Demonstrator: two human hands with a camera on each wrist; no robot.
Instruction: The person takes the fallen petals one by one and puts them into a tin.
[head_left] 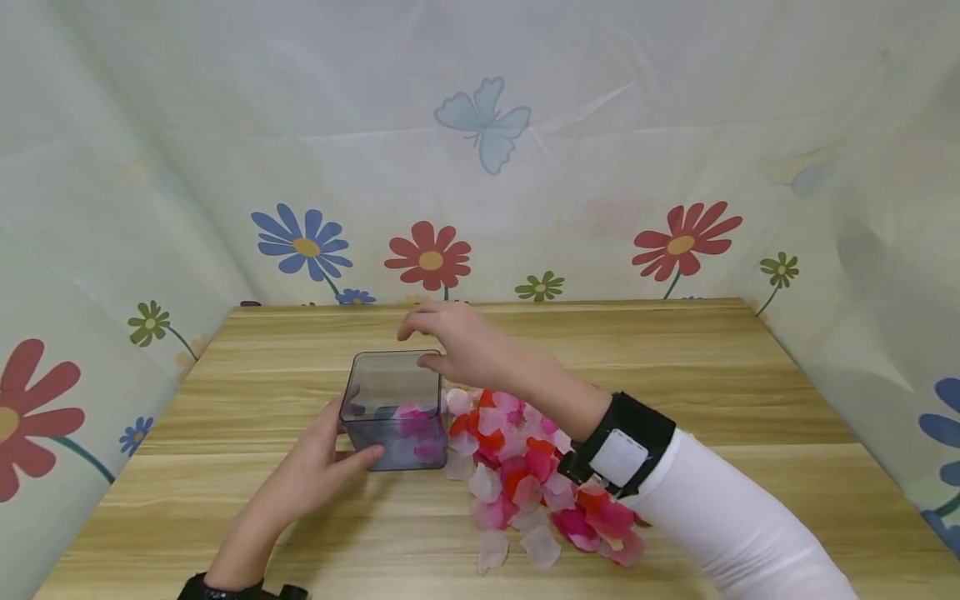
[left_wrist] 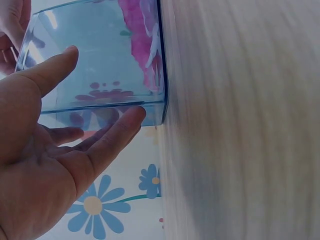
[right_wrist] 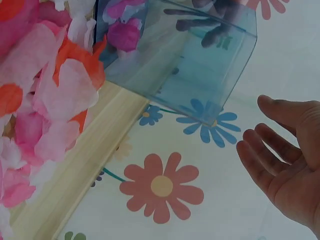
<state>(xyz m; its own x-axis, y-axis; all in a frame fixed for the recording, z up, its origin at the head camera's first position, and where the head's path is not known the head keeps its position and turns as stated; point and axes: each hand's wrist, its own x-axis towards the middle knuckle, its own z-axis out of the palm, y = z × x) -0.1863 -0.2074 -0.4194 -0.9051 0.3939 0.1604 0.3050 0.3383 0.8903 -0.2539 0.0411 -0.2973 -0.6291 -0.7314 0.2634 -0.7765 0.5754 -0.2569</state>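
- While the clear box [head_left: 396,400] sits upright on the wooden table [head_left: 712,375], left of the loose petal pile [head_left: 525,475], the left hand [head_left: 326,462] grips its left side: thumb on the near wall, other fingers round the side wall.
- Right hand [head_left: 461,337]: released, nothing seen in it. Fingers bent loosely above the box's right rim; the right wrist view shows the hand apart from the walls.
- Inside the box: a few pink petals [head_left: 412,421] low down, toward the right. Exact count not readable through the tinted wall.
- Box handling, my read: light, stiff, probably plastic. Smooth walls, so likely slippery and easy to slide or tip if bumped. May crack if dropped.
- Box hold: thumb and fingers on adjoining or opposite walls, low down. Light squeeze; keep the mouth free.
- Petal handling, my read: near weightless, soft, thin, fabric-like. Likely to cling together, crease, drift with air.
- Petal hold: fingertip pinch on a raised edge for one; loose scoop from the pile's side for several. Hard pinch buys nothing.
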